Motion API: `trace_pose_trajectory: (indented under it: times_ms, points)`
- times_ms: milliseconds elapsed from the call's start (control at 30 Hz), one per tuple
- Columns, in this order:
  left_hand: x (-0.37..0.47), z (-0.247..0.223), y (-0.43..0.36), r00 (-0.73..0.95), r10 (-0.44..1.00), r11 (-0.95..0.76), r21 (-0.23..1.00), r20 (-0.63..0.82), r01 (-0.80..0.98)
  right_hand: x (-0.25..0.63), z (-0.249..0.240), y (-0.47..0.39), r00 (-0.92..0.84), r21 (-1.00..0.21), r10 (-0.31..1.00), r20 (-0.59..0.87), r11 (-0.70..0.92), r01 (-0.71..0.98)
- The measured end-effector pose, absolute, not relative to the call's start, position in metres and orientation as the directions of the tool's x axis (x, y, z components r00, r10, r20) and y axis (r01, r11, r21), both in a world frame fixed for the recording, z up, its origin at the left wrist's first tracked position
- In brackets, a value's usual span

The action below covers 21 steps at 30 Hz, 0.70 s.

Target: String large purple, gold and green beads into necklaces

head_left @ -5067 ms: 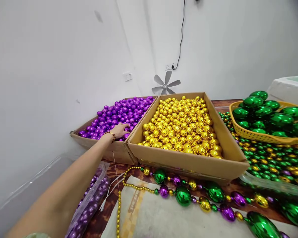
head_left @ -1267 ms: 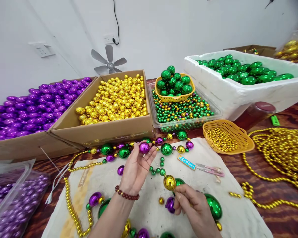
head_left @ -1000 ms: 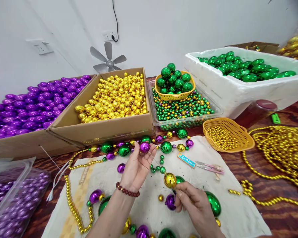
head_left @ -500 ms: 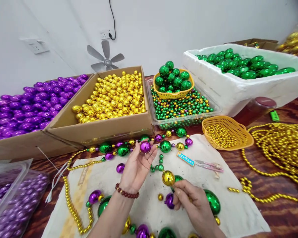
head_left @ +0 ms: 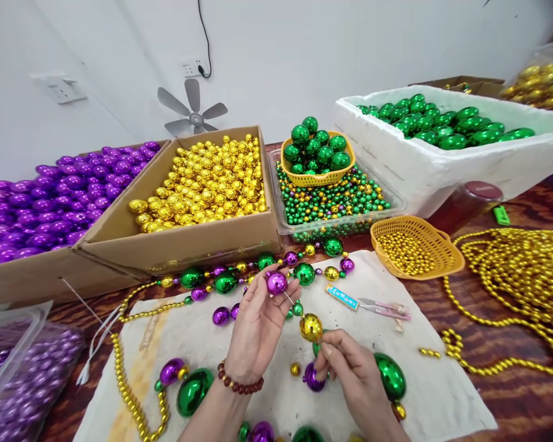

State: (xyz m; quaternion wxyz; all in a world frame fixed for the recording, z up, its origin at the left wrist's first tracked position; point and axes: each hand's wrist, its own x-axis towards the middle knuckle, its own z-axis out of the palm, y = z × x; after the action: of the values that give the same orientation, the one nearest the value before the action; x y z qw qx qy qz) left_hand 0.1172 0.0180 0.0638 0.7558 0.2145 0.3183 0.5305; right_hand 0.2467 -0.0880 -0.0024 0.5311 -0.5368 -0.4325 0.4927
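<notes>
My left hand (head_left: 254,325), palm up with a dark red bead bracelet at the wrist, has its fingers curled round a purple bead (head_left: 277,283). A thin needle runs from that bead toward a small green bead (head_left: 297,308). Just below the green bead is a large gold bead (head_left: 311,327). My right hand (head_left: 345,368) pinches at the gold bead's lower right edge. A purple bead (head_left: 313,377) lies beside the right fingertips. Large green beads lie on the white cloth (head_left: 203,337) on both sides of my hands.
Cardboard boxes of purple and gold beads (head_left: 203,184) stand at the back left. A clear tray (head_left: 341,218) of small beads, a white foam box (head_left: 424,175), a yellow basket (head_left: 451,258), scissors (head_left: 387,307) and gold bead strings (head_left: 525,276) occupy the right.
The small green bead now sits between the purple and gold beads, along the needle. My left hand has shifted slightly right and down. The whole view has moved a little.
</notes>
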Motion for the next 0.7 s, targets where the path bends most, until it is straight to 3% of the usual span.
trace_pose_trajectory:
  times_ms: [500, 700]
  points:
    - [0.113, 0.056, 0.010, 0.257, 0.926, 0.375, 0.752, -0.276, -0.543, 0.250, -0.001, -0.085, 0.006, -0.983, 0.993, -0.115, -0.113, -0.145]
    - [0.126, 0.056, 0.005, 0.281, 0.922, 0.380, 0.770, -0.268, -0.513, 0.257, -0.005, -0.082, 0.122, -0.964, 0.971, -0.207, -0.181, -0.193]
